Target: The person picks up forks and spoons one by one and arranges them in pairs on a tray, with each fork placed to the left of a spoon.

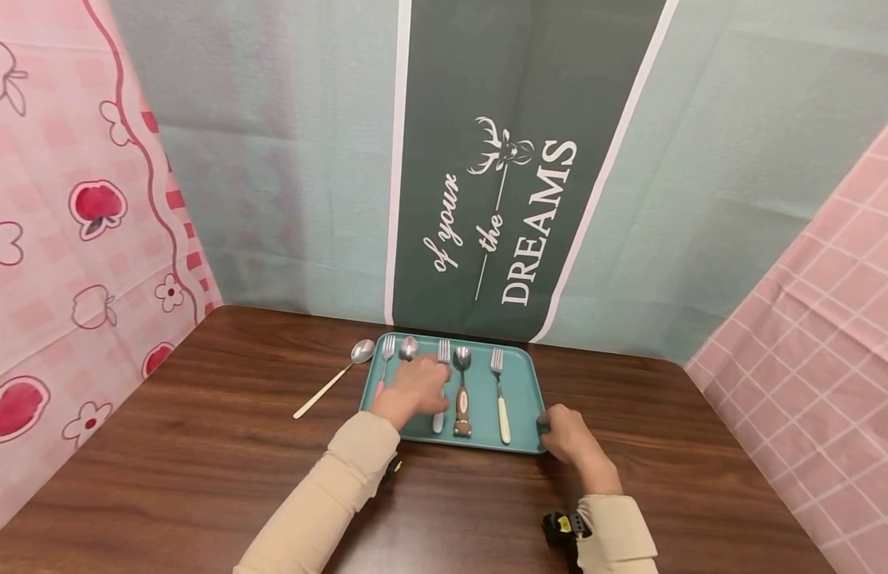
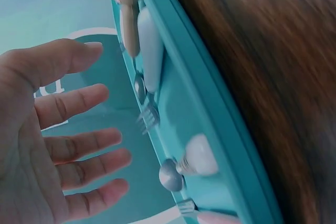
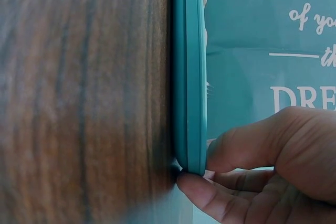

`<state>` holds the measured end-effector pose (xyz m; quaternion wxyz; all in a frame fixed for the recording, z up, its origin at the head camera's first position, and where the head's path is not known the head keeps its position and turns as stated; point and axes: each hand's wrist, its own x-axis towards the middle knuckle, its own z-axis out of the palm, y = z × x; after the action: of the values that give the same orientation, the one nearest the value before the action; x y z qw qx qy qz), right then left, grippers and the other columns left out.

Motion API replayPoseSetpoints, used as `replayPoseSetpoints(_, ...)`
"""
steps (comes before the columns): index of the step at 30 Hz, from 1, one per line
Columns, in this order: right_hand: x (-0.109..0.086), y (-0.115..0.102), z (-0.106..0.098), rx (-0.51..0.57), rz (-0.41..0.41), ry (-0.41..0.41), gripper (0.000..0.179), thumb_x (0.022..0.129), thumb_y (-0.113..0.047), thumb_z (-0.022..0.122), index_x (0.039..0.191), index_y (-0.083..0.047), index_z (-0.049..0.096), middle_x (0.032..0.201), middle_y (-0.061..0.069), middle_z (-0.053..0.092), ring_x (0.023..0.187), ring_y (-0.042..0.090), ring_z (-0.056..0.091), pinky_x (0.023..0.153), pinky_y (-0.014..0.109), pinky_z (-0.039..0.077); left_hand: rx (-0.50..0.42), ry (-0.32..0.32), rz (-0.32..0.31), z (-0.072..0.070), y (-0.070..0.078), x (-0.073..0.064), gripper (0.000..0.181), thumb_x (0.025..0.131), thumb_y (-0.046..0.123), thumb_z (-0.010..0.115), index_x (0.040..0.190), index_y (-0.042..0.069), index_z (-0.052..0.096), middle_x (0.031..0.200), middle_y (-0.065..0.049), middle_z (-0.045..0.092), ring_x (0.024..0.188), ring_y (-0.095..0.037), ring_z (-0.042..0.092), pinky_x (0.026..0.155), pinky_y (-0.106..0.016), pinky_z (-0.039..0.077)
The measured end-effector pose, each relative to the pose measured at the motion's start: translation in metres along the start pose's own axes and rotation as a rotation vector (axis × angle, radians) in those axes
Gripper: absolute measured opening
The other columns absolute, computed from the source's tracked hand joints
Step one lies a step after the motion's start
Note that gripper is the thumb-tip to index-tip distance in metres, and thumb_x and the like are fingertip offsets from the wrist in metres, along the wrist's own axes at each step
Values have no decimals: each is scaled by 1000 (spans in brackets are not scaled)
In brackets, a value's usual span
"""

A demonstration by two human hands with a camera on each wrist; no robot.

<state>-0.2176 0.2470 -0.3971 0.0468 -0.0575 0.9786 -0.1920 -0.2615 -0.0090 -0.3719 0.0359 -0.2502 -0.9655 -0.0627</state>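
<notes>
A teal rectangular tray [image 1: 523, 391] lies on the wooden table with a row of forks and spoons on it. My left hand [image 1: 415, 387] hovers over the tray's left half, fingers spread and holding nothing in the left wrist view. Below or beside it are a pink-handled fork [image 1: 388, 348], a spoon [image 1: 409, 347] partly hidden by the hand, and a pale-handled fork [image 1: 443, 351]. A spoon with a brown bear handle [image 1: 462, 402] and a cream-handled fork [image 1: 504, 410] lie further right. At the tray's near right corner, my right hand [image 3: 283, 156] pinches the rim between thumb and fingers.
Left of the tray, a cream-handled spoon [image 1: 329, 391] lies slantwise on the brown wooden table [image 1: 200, 446]. A grey-green cloth [image 1: 286, 199] with printed lettering hangs behind the table. Pink cloths hang at the left and right sides.
</notes>
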Motion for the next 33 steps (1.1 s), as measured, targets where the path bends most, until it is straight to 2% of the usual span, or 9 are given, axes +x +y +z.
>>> replayPoseSetpoints(5,0,1,-1,-2,-9,2,32,72,11,55,103,17,61,104,30,59,103,39,55,78,45,48,-16,-7,-21,0,-11,-1,19,74,29,70,86,15,66,83,-2,52,75,-18,53,60,-39,46)
replayPoseSetpoints(10,0,-1,-2,-7,-12,2,32,71,11,55,102,17,61,103,30,60,102,39,56,78,44,48,-41,8,-45,0,-24,-4,30,74,28,70,100,13,67,96,-5,59,84,-22,56,67,-39,47)
replayPoseSetpoints(14,0,-2,-2,-9,-15,2,32,72,12,55,102,16,61,104,29,60,102,39,55,78,44,48,-40,28,-62,-3,-33,-10,32,73,25,69,103,13,68,102,-9,59,85,-26,57,67,-40,47)
replayPoseSetpoints(24,-1,-1,-3,-9,-4,3,33,71,12,54,102,17,61,104,30,59,102,38,55,79,45,47,-45,53,-109,1,-58,-18,22,70,21,69,90,12,69,90,-9,56,82,-24,51,62,-42,47)
replayPoseSetpoints(33,-1,1,-1,-2,-7,-6,33,72,12,54,104,17,60,106,31,59,103,38,55,76,42,48,-61,32,-154,4,-75,-30,7,71,15,66,77,14,63,83,-7,49,80,-22,49,57,-43,45)
